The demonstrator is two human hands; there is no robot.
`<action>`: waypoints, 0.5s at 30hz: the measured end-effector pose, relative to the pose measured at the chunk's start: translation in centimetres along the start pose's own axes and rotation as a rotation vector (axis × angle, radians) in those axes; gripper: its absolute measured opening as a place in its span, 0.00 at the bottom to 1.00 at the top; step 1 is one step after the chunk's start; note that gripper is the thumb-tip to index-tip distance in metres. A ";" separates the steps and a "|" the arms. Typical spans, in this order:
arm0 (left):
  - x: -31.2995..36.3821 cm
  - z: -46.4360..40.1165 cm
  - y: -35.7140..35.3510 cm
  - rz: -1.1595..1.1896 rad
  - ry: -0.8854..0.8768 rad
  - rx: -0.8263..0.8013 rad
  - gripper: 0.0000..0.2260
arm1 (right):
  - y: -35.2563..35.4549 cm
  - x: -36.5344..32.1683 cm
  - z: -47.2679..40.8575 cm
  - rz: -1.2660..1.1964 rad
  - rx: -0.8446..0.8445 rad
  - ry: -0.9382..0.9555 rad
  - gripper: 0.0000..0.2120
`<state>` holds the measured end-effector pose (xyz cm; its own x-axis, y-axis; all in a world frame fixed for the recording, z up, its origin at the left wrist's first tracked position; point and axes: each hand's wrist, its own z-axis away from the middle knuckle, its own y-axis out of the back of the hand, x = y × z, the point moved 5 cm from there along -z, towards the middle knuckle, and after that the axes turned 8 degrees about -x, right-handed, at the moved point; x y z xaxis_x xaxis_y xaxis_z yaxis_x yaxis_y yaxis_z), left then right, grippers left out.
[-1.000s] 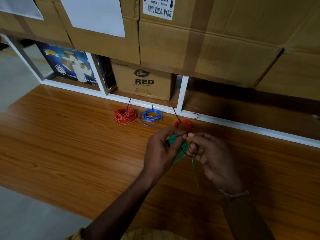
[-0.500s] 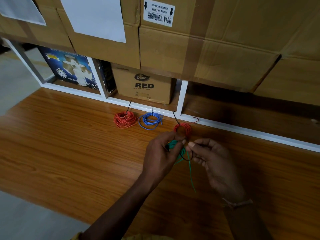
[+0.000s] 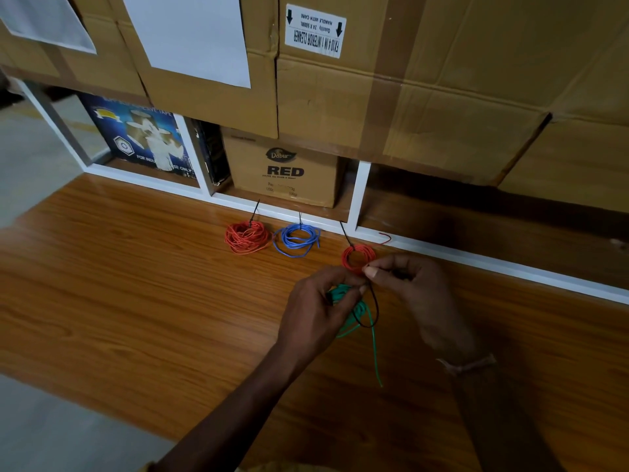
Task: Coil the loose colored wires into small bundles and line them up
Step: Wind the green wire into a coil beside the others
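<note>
Above the wooden table (image 3: 136, 294), my left hand (image 3: 316, 311) grips a green wire coil (image 3: 343, 296), whose loose end (image 3: 374, 356) trails toward me. A black tie (image 3: 374, 311) loops around the coil, and my right hand (image 3: 415, 294) pinches its upper end. Three tied bundles lie in a row by the white shelf edge: an orange one (image 3: 246, 236), a blue one (image 3: 296, 238) and a red one (image 3: 355, 258), the last partly hidden by my right fingers.
A white shelf frame (image 3: 360, 195) borders the table's far side, with a Dabur RED carton (image 3: 282, 168) and a blue printed box (image 3: 143, 141) in its bays. Large cardboard boxes (image 3: 408, 80) are stacked above. Grey floor (image 3: 51, 430) lies at the left.
My right hand has risen and drawn the black tie's end up and to the right, so the loop hangs lower under the green coil. The view has shifted slightly.
</note>
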<state>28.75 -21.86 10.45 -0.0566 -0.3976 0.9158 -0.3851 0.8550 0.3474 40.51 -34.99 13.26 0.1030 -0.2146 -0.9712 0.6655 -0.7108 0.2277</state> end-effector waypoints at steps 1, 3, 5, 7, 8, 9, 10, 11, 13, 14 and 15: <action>0.0 0.0 0.1 -0.009 -0.001 -0.004 0.03 | 0.0 0.1 -0.1 -0.009 -0.006 -0.006 0.03; 0.1 0.0 0.2 -0.027 -0.015 -0.016 0.03 | -0.1 0.3 -0.3 -0.028 -0.014 -0.019 0.02; 0.3 0.0 0.2 -0.043 -0.036 -0.027 0.03 | -0.2 0.5 -0.3 -0.076 0.002 -0.033 0.02; 0.5 0.0 0.1 -0.065 -0.043 -0.044 0.01 | 0.1 0.6 -0.6 -0.138 0.075 -0.044 0.03; 0.5 0.1 -0.1 -0.074 -0.042 -0.062 0.01 | 0.5 0.7 -0.8 -0.170 0.127 -0.042 0.04; 0.4 0.3 -0.4 -0.075 -0.033 -0.083 0.01 | 0.9 0.6 -1.0 -0.203 0.177 -0.033 0.03; 0.2 0.5 -0.7 -0.056 -0.013 -0.105 0.02 | 1.3 0.6 -1.2 -0.231 0.217 -0.019 0.03; -0.2 0.6 -0.9 -0.011 0.019 -0.125 0.02 | 1.7 0.5 -1.4 -0.244 0.244 -0.006 0.03; -1.1 0.7 -1.2 0.126 0.101 -0.155 0.03 | 2.1 0.6 -1.7 -0.249 0.258 0.012 0.03; -1.3 0.8 -1.3 0.182 0.127 -0.160 0.05 | 2.2 0.7 -1.7 -0.252 0.256 0.020 0.02; -1.3 0.8 -1.4 0.221 0.138 -0.163 0.06 | 2.2 0.6 -1.8 -0.254 0.251 0.032 0.02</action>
<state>28.60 -22.80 8.62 0.0077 -0.1562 0.9877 -0.2244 0.9623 0.1539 43.36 -35.52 13.02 -0.0162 0.0084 -0.9998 0.4709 -0.8821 -0.0150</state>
